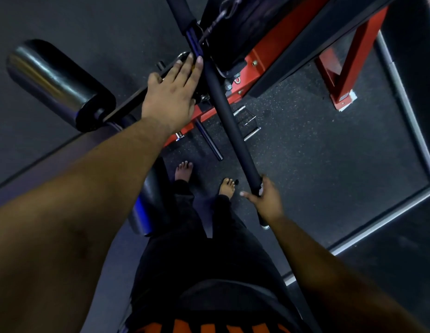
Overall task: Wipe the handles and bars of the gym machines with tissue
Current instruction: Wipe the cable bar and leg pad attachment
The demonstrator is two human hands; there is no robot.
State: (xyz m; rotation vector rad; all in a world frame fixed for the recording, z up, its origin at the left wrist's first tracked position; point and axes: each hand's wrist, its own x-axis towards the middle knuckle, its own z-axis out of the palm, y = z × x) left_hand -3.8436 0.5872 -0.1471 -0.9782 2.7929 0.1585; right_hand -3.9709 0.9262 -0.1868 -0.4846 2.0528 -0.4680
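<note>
Near the bar's (229,121) lower end, the right hand (266,200) is closed around it, a scrap of white tissue (261,188) showing at the fingers. Higher up, the left hand (171,92) lies open and flat on the machine's arm (127,106), fingertips touching the bar, beside a roller pad (57,80).

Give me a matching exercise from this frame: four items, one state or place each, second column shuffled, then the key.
Column 1
1. left hand
2. right hand
3. roller pad
4. machine frame

Column 2
A. red
B. gripping the long black bar near its lower end
C. lying open near the bar's middle
D. glossy black cylinder, far left

Pairs: 1-C, 2-B, 3-D, 4-A
</note>
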